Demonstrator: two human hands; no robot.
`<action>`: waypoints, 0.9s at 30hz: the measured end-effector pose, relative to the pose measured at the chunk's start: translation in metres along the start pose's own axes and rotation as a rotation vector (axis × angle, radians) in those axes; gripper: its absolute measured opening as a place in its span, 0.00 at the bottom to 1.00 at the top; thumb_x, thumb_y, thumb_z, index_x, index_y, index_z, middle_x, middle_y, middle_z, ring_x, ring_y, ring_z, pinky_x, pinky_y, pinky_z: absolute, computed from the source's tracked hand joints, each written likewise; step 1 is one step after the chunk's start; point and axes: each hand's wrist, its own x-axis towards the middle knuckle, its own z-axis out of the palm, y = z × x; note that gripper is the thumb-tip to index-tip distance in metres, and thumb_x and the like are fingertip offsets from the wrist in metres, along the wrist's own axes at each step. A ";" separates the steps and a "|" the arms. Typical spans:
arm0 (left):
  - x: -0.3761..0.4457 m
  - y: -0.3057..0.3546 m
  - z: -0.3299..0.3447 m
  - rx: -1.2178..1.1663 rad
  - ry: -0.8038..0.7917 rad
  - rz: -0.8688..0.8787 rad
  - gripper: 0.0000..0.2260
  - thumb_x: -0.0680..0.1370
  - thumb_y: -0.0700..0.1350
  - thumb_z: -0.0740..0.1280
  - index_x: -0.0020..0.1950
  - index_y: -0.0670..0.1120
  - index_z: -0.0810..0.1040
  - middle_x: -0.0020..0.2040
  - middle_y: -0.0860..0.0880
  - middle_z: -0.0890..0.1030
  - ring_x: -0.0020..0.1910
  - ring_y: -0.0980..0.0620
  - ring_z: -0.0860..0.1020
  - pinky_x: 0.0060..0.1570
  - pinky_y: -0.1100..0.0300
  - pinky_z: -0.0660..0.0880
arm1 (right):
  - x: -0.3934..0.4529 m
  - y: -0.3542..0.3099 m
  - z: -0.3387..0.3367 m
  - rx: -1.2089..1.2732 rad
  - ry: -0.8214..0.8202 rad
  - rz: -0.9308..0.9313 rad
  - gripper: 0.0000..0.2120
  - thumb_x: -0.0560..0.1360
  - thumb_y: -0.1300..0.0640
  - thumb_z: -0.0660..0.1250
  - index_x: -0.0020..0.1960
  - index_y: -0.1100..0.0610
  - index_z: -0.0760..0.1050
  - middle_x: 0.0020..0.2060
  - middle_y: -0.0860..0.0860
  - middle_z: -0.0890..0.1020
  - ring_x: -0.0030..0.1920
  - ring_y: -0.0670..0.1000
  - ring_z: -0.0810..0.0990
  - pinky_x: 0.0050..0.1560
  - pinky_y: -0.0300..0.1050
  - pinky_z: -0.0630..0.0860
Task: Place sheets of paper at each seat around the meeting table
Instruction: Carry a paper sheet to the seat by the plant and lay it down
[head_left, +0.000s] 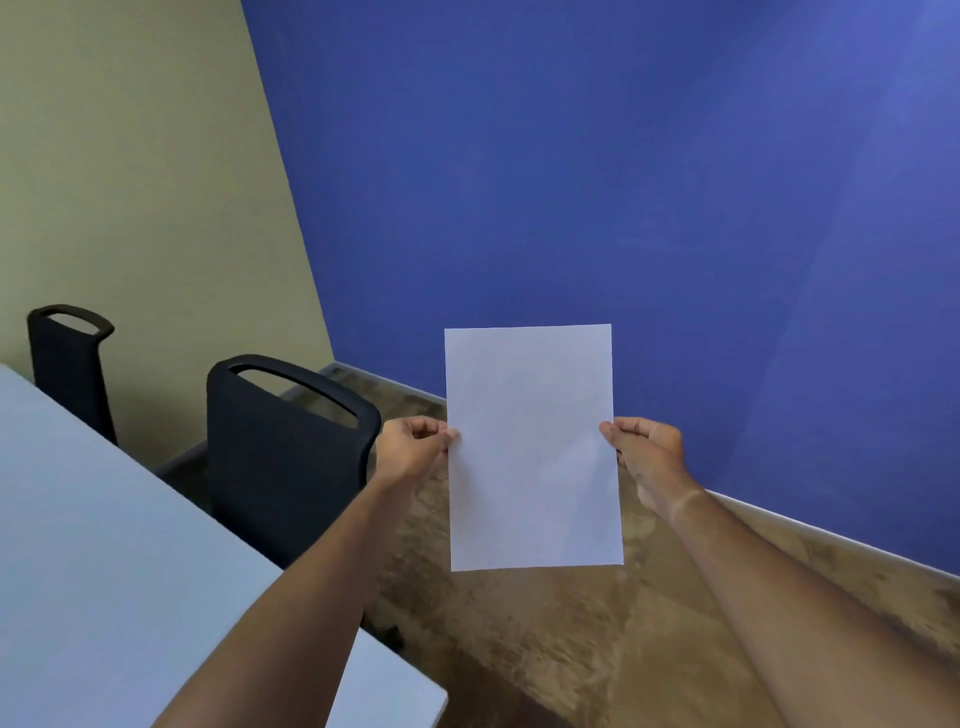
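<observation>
Item: one white sheet of paper (532, 447), held upright in the air over the floor, clear of the meeting table (104, 545) and off beyond its right edge. Long axis: vertical, short edges top and bottom. Hold: left hand (413, 447) pinches the left long edge, right hand (647, 449) pinches the right long edge, both at about mid-height, thumbs on the near face; the hands are set apart by the sheet's width. Bearing: the table lies to the left of the sheet, left hand nearer it. Nearest seat: black chair (283, 447) tucked at the right edge, a second chair (70, 364) farther along. No paper visible on the tabletop; judged a carrying stage before laying down leftward.
</observation>
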 end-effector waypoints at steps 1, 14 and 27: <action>0.013 0.000 0.004 0.002 0.019 -0.001 0.06 0.75 0.41 0.73 0.38 0.42 0.84 0.37 0.46 0.86 0.38 0.45 0.84 0.39 0.55 0.83 | 0.018 0.000 0.005 -0.001 -0.013 -0.003 0.06 0.74 0.61 0.74 0.49 0.62 0.82 0.46 0.58 0.85 0.44 0.54 0.81 0.45 0.45 0.77; 0.167 0.011 0.036 -0.029 0.407 -0.108 0.06 0.74 0.42 0.75 0.37 0.45 0.84 0.37 0.49 0.86 0.42 0.46 0.85 0.45 0.51 0.83 | 0.253 -0.024 0.116 -0.056 -0.388 -0.010 0.07 0.75 0.61 0.73 0.50 0.64 0.82 0.49 0.61 0.85 0.51 0.59 0.84 0.57 0.53 0.80; 0.304 0.001 -0.009 -0.037 0.679 -0.121 0.04 0.74 0.41 0.74 0.39 0.44 0.84 0.41 0.46 0.85 0.44 0.47 0.85 0.49 0.53 0.82 | 0.386 -0.010 0.290 -0.028 -0.594 0.022 0.04 0.75 0.62 0.73 0.48 0.63 0.82 0.48 0.60 0.86 0.49 0.58 0.85 0.55 0.52 0.81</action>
